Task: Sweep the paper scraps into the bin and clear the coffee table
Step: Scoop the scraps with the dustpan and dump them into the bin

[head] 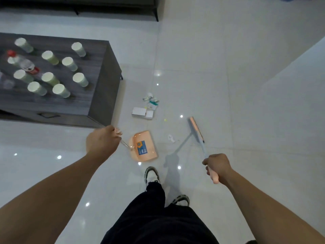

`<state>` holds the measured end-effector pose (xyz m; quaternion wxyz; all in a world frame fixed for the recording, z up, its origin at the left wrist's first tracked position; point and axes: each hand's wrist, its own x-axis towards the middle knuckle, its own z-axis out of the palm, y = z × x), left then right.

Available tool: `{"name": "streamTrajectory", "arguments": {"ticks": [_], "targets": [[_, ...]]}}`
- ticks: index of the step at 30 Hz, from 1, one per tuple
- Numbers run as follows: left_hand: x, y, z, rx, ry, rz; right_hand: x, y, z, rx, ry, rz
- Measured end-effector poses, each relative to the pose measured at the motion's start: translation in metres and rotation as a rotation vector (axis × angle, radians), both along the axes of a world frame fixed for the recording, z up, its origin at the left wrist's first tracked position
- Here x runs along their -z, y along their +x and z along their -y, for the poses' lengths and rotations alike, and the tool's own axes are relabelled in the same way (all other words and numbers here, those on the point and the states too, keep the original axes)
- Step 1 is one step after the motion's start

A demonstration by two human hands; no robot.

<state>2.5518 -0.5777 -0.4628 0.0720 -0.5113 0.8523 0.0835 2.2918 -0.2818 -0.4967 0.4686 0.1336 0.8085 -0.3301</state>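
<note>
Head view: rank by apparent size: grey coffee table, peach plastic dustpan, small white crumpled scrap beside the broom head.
1. Grey coffee table, largest by far.
2. Peach plastic dustpan.
3. White crumpled scrap, smallest.
All clearly distinct; no ties.

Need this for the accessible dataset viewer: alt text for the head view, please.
Seen from above, a person's left hand holds a peach dustpan and the right hand a broom, both near paper scraps on a white tiled floor. At left, a dark coffee table carries paper cups and a bottle.
</note>
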Motion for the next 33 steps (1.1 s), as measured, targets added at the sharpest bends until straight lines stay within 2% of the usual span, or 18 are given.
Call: {"name": "streamTrajectory", "arguments": {"ticks": [3, 6, 9, 11, 14, 20, 25, 28, 33], "targets": [[0.010, -0.001, 0.012, -0.056, 0.028, -0.003, 0.003, 0.022, 0.010, 0.010, -0.054, 0.130], [0.012, 0.000, 0.035, -0.080, 0.048, -0.009, -0.005, 0.032, 0.016, 0.007, -0.100, 0.182], [0.012, -0.002, 0.053, -0.099, 0.065, -0.012, -0.019, 0.016, 0.025, 0.029, -0.122, 0.292], [0.013, -0.005, 0.059, -0.114, 0.070, -0.023, -0.030, 0.004, 0.034, -0.038, -0.126, 0.318], [0.012, -0.005, 0.063, -0.131, 0.075, -0.035, -0.046, -0.004, 0.054, -0.222, -0.108, 0.238], [0.005, 0.019, 0.061, -0.207, 0.031, -0.034, -0.064, -0.031, 0.138, -0.336, -0.138, 0.082], [0.005, 0.031, 0.060, -0.589, 0.084, -0.101, -0.050, -0.073, 0.230, -0.490, -0.131, -0.041], [0.008, 0.021, 0.054, -0.784, 0.108, -0.148, -0.029, -0.107, 0.284, -0.676, -0.089, -0.122], [0.021, -0.021, 0.039, -0.947, 0.073, -0.104, 0.009, -0.165, 0.355, -0.974, -0.012, -0.193]]}}
